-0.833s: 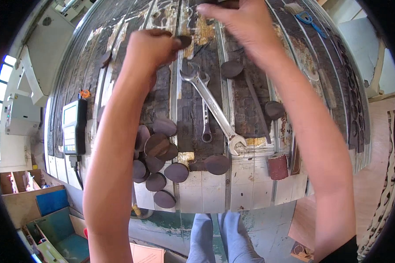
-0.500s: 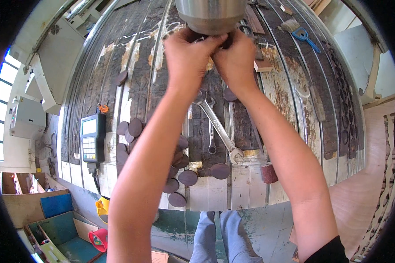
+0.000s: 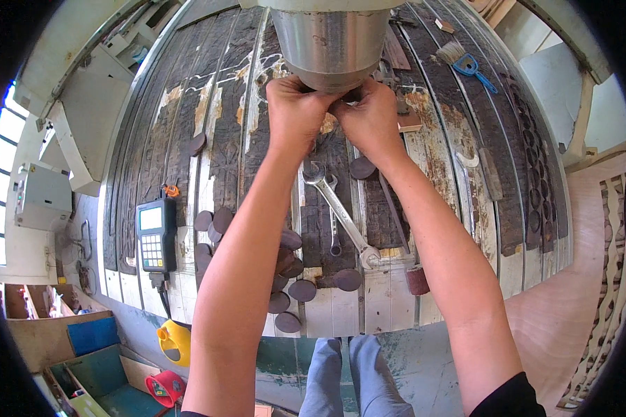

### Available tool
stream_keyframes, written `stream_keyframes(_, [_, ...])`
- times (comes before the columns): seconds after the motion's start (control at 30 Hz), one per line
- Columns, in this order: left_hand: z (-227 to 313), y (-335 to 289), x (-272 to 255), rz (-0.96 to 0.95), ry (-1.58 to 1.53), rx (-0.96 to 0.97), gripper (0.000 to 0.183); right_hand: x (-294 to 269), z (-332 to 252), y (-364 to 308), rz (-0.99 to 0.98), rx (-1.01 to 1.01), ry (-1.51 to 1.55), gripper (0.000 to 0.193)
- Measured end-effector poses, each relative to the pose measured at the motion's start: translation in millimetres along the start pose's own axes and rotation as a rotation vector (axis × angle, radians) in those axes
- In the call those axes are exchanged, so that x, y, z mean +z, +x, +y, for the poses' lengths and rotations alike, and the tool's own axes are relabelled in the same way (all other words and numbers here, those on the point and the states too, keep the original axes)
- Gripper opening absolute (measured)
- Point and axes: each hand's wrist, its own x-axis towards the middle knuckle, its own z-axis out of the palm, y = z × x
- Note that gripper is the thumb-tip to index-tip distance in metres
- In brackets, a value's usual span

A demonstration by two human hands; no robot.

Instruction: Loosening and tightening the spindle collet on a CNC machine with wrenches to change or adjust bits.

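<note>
My left hand and my right hand meet just under the silver metal spindle housing at the top centre. Fingers of both are curled in toward its lower end, close together. Whatever they grip there is hidden by the hands and the housing. Between my forearms, a large open-end wrench lies slantwise on the slatted machine bed, with a smaller wrench beside it. A dark round wooden disc lies near my right wrist.
Several dark discs lie around my left forearm. A handheld keypad controller rests at the left, its cable running off the front edge. By my right forearm are a reddish sanding drum and another wrench. A blue-handled brush lies far right.
The view has shifted, so the housing and my hands appear lower and more of the housing shows. Both hands stay gathered under it with small finger movements; the wrenches and discs stay put.
</note>
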Motion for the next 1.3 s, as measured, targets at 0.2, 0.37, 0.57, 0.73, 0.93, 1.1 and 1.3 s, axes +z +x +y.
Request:
stream_keyframes(0.2, [-4.7, -4.2, 1.0, -0.007, 0.000, -0.031, 0.024, -1.1, 0.2, 1.0, 0.029, 0.059, 0.055, 0.022])
stream_keyframes(0.37, [8.6, -1.9, -2.5, 0.012, 0.295, -0.168, 0.025, -20.7, 6.4, -9.6, -0.196, 0.181, 0.312, 0.037])
stream_keyframes(0.57, [28.8, -3.6, 1.8, 0.042, 0.473, -0.161, 0.025, -25.6, -7.9, -20.8, -0.277, 0.374, 0.394, 0.051])
stream_keyframes(0.73, [31.8, -5.9, 4.3, 0.047, 0.489, -0.186, 0.025, -26.6, -15.6, -25.2, -0.233, 0.422, 0.448, 0.057])
stream_keyframes(0.93, [33.2, -2.1, -0.9, 0.011, 0.538, -0.165, 0.028, -36.4, -38.7, -63.7, -0.066, 0.356, 0.031, 0.044])
stream_keyframes(1.1, [31.9, 1.9, -12.7, -0.055, 0.605, -0.132, 0.027, -40.9, -89.2, -145.7, -0.310, 0.474, -0.211, 0.025])
stream_keyframes(1.3, [43.0, 5.3, -7.5, -0.158, 0.515, -0.251, 0.025, -54.5, -98.8, -204.6, -0.309, 0.543, -0.534, 0.026])
